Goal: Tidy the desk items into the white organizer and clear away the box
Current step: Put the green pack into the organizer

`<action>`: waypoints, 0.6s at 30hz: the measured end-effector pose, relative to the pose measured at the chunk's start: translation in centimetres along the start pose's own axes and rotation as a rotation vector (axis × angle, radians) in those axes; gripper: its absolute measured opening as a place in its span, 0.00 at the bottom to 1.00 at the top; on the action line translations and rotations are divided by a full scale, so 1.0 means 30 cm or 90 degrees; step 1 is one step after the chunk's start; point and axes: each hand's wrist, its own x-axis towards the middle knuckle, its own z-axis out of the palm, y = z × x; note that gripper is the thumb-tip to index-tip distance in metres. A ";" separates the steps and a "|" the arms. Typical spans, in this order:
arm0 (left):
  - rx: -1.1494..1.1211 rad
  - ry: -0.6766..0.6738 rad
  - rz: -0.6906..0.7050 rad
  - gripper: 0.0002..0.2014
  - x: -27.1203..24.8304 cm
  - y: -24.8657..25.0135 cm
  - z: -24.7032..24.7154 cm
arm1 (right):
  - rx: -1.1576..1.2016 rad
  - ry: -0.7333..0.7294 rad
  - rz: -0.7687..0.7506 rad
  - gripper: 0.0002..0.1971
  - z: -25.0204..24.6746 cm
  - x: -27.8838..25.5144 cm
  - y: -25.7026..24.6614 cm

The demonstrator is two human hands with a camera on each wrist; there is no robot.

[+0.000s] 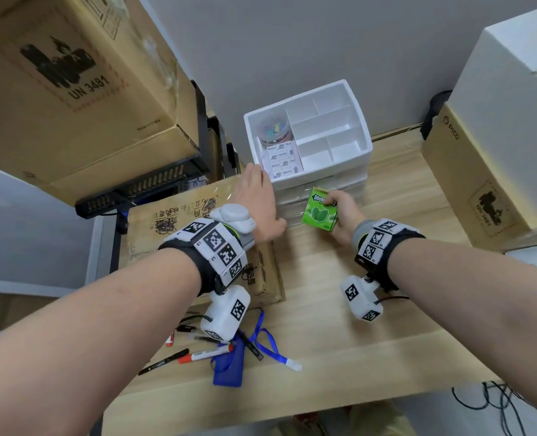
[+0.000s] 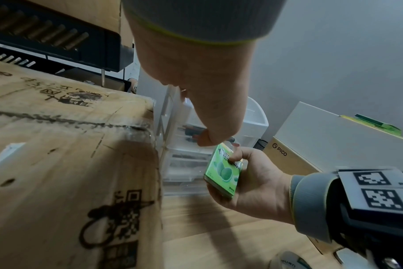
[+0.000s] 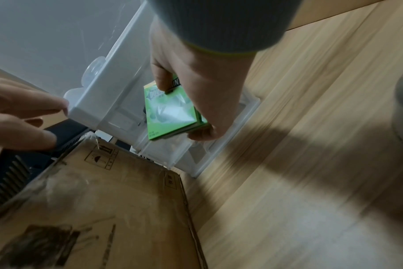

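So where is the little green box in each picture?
Head view: the green box sits just right of centre, held by the right hand in front of the white organizer.
Left wrist view: lower middle-right, gripped in the same hand.
Right wrist view: centre, pinched from above.
Shared landmark: the organizer's clear drawers just behind the box in all three.

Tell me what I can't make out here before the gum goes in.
- Clear drawer fronts of the white plastic organizer: head view, hidden by the left hand, the right hand and its green gum box.
- Drawer contents: left wrist view, only dark shapes through the clear plastic.
- Markers on the wooden desk: head view, partly covered by the left wrist camera.
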 end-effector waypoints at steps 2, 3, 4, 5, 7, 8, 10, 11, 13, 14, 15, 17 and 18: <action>-0.001 -0.009 0.004 0.39 0.001 0.001 -0.003 | -0.035 -0.013 0.002 0.23 -0.009 -0.012 0.016; 0.000 -0.013 0.006 0.39 0.002 0.001 -0.005 | -0.056 -0.018 0.006 0.22 -0.017 -0.024 0.026; 0.002 -0.017 0.007 0.38 0.001 0.002 -0.007 | -0.071 -0.020 0.008 0.23 -0.027 -0.030 0.042; 0.003 -0.020 0.005 0.38 0.000 0.003 -0.009 | -0.087 -0.020 0.014 0.23 -0.038 -0.042 0.057; 0.002 -0.026 -0.003 0.38 0.000 0.008 -0.016 | -0.100 -0.017 0.020 0.24 -0.063 -0.066 0.083; 0.002 -0.031 -0.011 0.39 0.002 0.008 -0.018 | -0.097 -0.016 0.023 0.25 -0.073 -0.073 0.094; 0.005 -0.041 -0.021 0.39 0.002 0.014 -0.023 | -0.096 -0.011 0.031 0.25 -0.099 -0.085 0.121; 0.011 -0.044 -0.022 0.39 0.000 0.018 -0.026 | -0.100 -0.005 0.034 0.25 -0.116 -0.094 0.136; 0.022 -0.047 -0.029 0.38 -0.001 0.026 -0.031 | -0.115 0.003 0.044 0.25 -0.141 -0.105 0.161; 0.026 -0.050 -0.032 0.38 -0.003 0.028 -0.034 | -0.129 0.005 0.048 0.23 -0.153 -0.113 0.170; 0.025 -0.056 -0.033 0.37 -0.005 0.029 -0.037 | -0.153 0.004 0.050 0.18 -0.162 -0.135 0.169; 0.021 -0.063 -0.031 0.38 -0.005 0.025 -0.042 | -0.214 -0.025 0.076 0.10 -0.174 -0.162 0.155; 0.021 -0.063 -0.028 0.39 -0.002 0.022 -0.043 | -0.238 -0.047 0.099 0.07 -0.177 -0.169 0.142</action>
